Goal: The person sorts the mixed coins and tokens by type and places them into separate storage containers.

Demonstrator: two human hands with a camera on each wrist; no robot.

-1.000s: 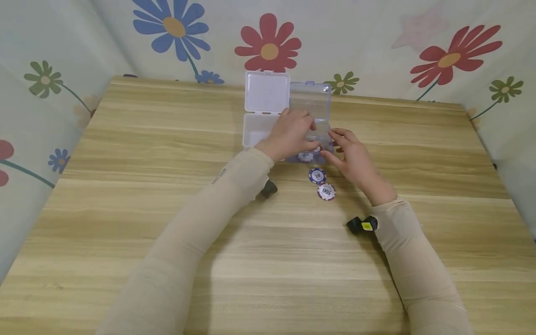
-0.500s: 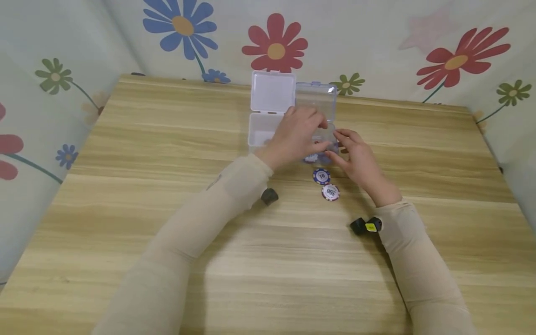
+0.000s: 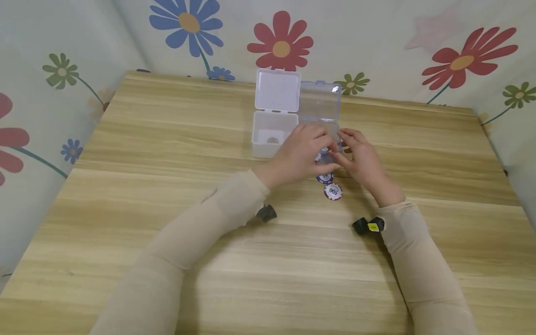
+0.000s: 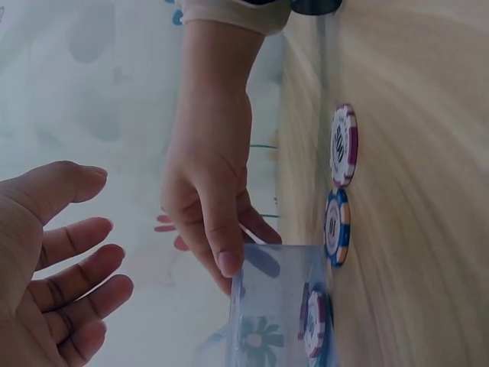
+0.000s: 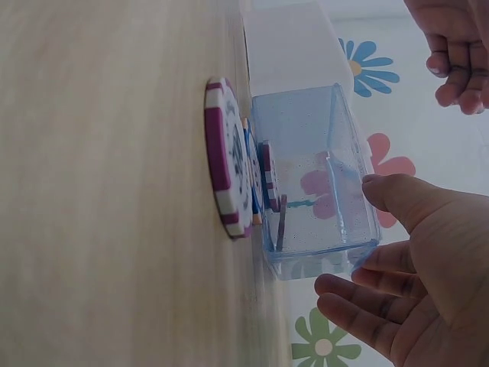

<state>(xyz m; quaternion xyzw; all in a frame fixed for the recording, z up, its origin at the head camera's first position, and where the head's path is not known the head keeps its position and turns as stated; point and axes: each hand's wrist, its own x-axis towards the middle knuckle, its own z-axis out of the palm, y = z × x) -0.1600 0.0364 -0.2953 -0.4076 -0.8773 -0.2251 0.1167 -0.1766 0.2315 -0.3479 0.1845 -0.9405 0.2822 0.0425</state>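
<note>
In the head view my left hand (image 3: 303, 150) hovers above the front of a clear plastic box (image 4: 279, 287), partly covering it. The left wrist view shows that hand's fingers (image 4: 84, 287) loosely bent, holding nothing. My right hand (image 3: 363, 163) holds the box at its right side, thumb (image 5: 393, 195) by the near rim and fingers by the side wall. Inside lie a purple-and-white poker chip (image 5: 271, 176) and a darker, edge-on chip (image 5: 282, 222). On the table before the box are a blue chip marked 10 (image 3: 324, 178) and a purple-edged chip marked 500 (image 3: 333, 191).
Left of the clear box stands a white box (image 3: 268, 150), lid (image 3: 278, 90) raised, with a round greyish thing (image 3: 272, 139) inside. The clear lid (image 3: 321, 101) also stands up. Behind the wooden table (image 3: 125, 139) hangs a flowered curtain (image 3: 377, 42).
My left hand has come back toward the table's front, uncovering the inside of the white box and the round thing there. My right hand keeps its place at the clear box. The head view has shifted slightly.
</note>
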